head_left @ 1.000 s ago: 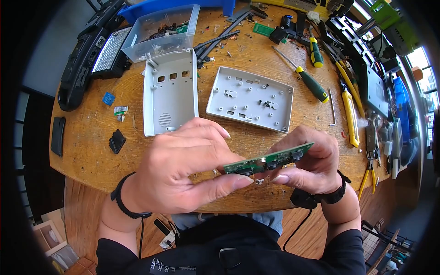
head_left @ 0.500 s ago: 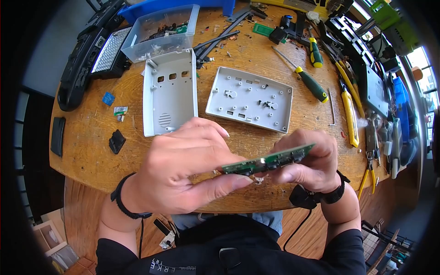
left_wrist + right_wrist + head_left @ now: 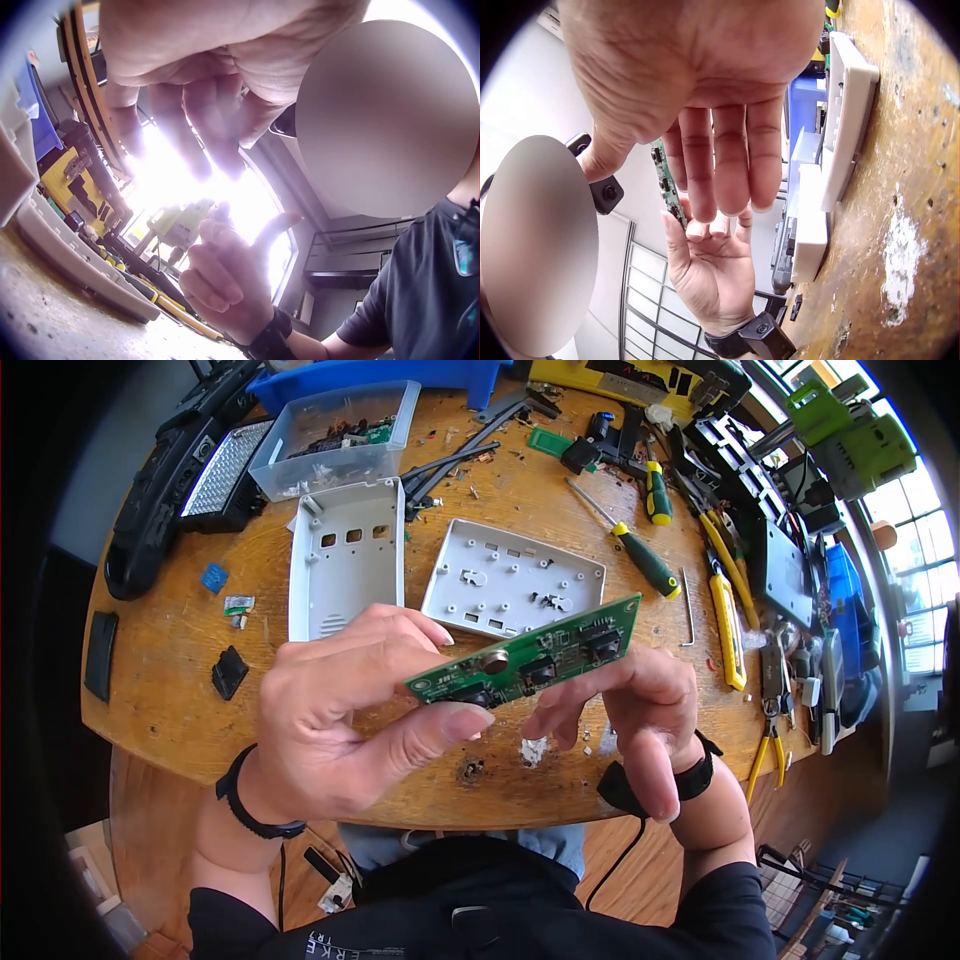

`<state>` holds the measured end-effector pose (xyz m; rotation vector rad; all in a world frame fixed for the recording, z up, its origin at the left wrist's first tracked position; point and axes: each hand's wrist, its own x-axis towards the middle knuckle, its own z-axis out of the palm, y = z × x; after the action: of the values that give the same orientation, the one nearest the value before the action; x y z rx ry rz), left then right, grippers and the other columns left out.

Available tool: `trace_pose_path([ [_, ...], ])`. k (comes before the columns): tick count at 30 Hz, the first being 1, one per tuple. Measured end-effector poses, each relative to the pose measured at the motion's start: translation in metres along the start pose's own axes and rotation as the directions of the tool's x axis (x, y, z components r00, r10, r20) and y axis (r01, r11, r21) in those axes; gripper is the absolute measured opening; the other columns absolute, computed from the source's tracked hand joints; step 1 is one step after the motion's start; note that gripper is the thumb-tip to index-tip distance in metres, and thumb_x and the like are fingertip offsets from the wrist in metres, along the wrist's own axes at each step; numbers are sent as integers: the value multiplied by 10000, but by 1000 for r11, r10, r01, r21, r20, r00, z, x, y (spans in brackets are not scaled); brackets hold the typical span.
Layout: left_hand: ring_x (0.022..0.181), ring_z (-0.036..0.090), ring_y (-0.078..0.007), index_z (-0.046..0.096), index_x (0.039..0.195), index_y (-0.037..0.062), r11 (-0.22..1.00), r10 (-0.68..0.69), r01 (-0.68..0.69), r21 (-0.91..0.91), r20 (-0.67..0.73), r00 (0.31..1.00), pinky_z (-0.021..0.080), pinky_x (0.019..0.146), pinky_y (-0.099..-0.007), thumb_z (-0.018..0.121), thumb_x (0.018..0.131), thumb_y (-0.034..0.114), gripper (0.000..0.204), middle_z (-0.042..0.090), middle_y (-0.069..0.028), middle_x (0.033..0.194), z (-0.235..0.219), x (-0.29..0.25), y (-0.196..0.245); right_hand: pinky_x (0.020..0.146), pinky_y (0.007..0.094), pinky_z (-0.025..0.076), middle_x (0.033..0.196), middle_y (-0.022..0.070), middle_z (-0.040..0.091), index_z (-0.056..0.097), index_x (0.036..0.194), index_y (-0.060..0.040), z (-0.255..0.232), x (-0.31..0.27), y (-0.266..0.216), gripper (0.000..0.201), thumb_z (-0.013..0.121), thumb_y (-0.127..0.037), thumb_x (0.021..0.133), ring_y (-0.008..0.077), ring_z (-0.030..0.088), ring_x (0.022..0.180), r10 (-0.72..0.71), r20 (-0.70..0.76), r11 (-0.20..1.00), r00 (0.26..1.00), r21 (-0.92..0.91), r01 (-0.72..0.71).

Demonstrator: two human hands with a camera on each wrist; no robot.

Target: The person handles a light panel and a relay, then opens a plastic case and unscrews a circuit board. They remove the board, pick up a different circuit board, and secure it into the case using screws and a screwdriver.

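Note:
In the head view my left hand (image 3: 340,705) pinches the left end of a green circuit board (image 3: 565,645), thumb in front and fingers behind. The board tilts up toward its right end and shows black components and a round metal part. My right hand (image 3: 645,710) is by the board's lower right edge, its thumb spread away from it. The right wrist view has that hand's fingers (image 3: 731,161) extended close to the board (image 3: 667,184). Behind the board lie two light grey plastic case halves, one upright in view (image 3: 350,565) and one wider (image 3: 500,575).
A clear bin (image 3: 340,440) of scraps stands at the back left. Screwdrivers (image 3: 645,560), a hex key (image 3: 688,605), a yellow cutter (image 3: 727,630) and pliers (image 3: 770,740) lie on the right. Small black and blue pieces (image 3: 229,672) dot the wooden table (image 3: 160,690).
The board has turned so more of its component face shows, its right end rising. My right thumb has come off the board and spread out. The head view has shifted slightly.

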<state>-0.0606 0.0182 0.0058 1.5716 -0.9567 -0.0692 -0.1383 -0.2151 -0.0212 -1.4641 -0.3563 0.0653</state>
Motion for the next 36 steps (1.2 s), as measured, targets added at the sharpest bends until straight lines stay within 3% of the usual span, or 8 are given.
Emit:
trace_pose_path([
  [5, 615, 571, -185, 672, 778, -1, 1000, 3, -3, 15, 19, 1000, 508, 792, -374, 775, 784, 111, 153, 613, -62, 679, -1, 1, 1, 617, 250, 525, 879, 93, 713, 637, 1036, 7, -2, 2, -1, 871, 714, -644, 463, 155, 654, 700, -21, 49, 999, 999, -28, 23],
  [24, 628, 591, -184, 680, 807, -1, 1000, 3, -2, -26, 39, 999, 510, 770, -366, 777, 783, 124, 160, 623, -66, 687, -1, 0, 1, 599, 242, 524, 863, 102, 715, 626, 1025, 34, 1, -1, -1, 820, 775, -591, 516, 157, 667, 713, -29, 25, 998, 999, -48, 30],
  [26, 629, 594, -191, 683, 808, -1, 999, -2, 4, -46, 50, 999, 506, 772, -366, 780, 777, 113, 152, 624, -69, 689, 0, 0, 1, 604, 240, 525, 861, 117, 714, 620, 1023, 37, 9, -1, -1, 705, 817, -501, 613, 165, 684, 756, -41, -122, 992, 992, 117, 55],
  [30, 643, 614, -166, 653, 759, 24, 999, -26, 28, -22, 80, 996, 485, 820, -404, 735, 829, 225, 228, 668, -47, 657, 1, 0, 1, 634, 255, 535, 866, 132, 714, 614, 1026, 37, 9, -1, -11, 518, 816, -348, 744, 179, 696, 797, -20, -113, 992, 993, 123, 34],
  [36, 638, 605, -170, 659, 747, 29, 1000, 0, 2, -17, 93, 996, 489, 816, -409, 732, 806, 177, 174, 669, -36, 660, 3, 0, 1, 661, 274, 533, 846, 129, 719, 628, 929, 16, 9, -5, -19, 195, 694, -157, 868, 173, 700, 768, 28, -129, 998, 991, -61, -36],
])
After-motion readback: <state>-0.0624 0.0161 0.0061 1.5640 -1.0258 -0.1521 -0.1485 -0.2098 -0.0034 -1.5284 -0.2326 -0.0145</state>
